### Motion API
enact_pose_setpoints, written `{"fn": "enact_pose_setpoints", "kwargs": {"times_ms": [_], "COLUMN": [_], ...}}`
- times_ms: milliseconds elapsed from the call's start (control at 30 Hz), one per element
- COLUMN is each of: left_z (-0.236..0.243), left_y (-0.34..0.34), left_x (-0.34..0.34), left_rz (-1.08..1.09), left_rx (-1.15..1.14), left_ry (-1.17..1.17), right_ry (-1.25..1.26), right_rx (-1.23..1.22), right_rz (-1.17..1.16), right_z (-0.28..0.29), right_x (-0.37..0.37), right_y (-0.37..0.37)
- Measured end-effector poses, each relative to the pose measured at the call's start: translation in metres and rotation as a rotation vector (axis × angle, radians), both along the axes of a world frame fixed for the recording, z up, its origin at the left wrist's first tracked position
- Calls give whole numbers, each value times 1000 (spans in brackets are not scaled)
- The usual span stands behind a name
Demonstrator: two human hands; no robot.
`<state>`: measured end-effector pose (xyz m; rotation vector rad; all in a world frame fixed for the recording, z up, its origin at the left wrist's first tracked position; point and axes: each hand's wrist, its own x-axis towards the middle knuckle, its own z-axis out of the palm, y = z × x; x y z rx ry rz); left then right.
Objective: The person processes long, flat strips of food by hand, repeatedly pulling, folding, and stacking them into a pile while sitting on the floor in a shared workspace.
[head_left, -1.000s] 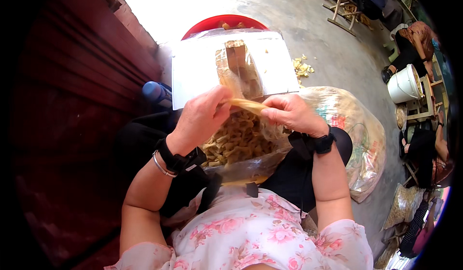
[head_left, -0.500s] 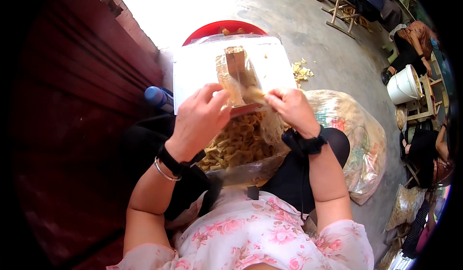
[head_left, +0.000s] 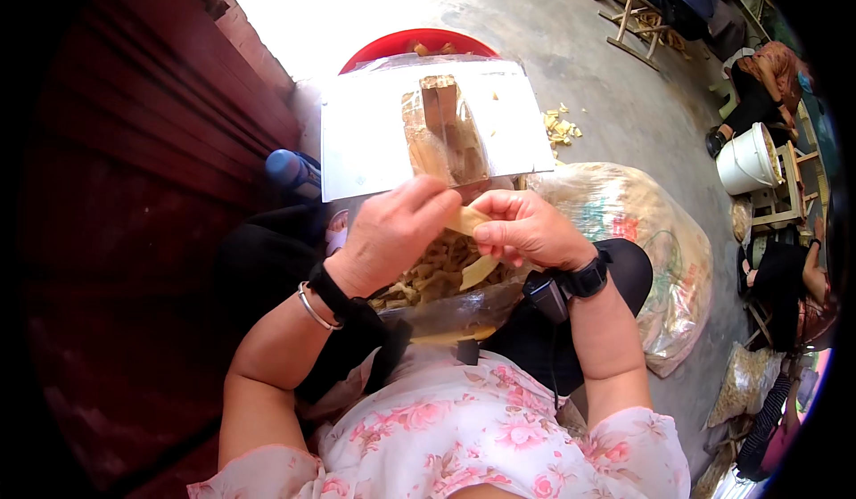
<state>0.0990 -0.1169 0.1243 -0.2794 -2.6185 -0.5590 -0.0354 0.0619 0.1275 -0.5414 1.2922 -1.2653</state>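
A flat, pale yellow strip (head_left: 467,221) stretches between my hands, above my lap. My left hand (head_left: 390,230) is closed, its fingertips pinching the strip's left end. With thumb and bent fingers, my right hand (head_left: 538,231) grips the other part, and a loose end hangs below it. Under both hands lies a heap of similar yellowish pieces (head_left: 430,283) in a clear plastic bag (head_left: 464,313), partly hidden. Just beyond my fingers is a white board (head_left: 364,147), bearing a wooden block (head_left: 443,129) wrapped in clear film.
Behind the board shows a red basin (head_left: 419,40). To the left stands a blue bottle (head_left: 285,169) beside a dark red curtain-like surface (head_left: 160,196). A large filled plastic sack (head_left: 664,267) rests at my right. Farther right are a white bucket (head_left: 744,160) and several seated people.
Both hands have come nearer to me and closer together. My left fingers, apart from the strip before, now pinch it. The board has shifted slightly.
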Motion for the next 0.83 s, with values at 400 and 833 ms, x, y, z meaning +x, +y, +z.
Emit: {"fn": "enact_pose_setpoints", "kwargs": {"times_ms": [400, 833], "left_z": [-8, -13], "left_y": [12, 11], "left_x": [1, -3], "left_rz": [109, -203], "left_rx": [408, 1316], "left_ry": [-616, -478], "right_ry": [39, 56], "right_rx": [-308, -323], "right_rz": [-250, -137], "right_z": [-6, -22], "right_x": [-11, 6], "right_y": [6, 0]}}
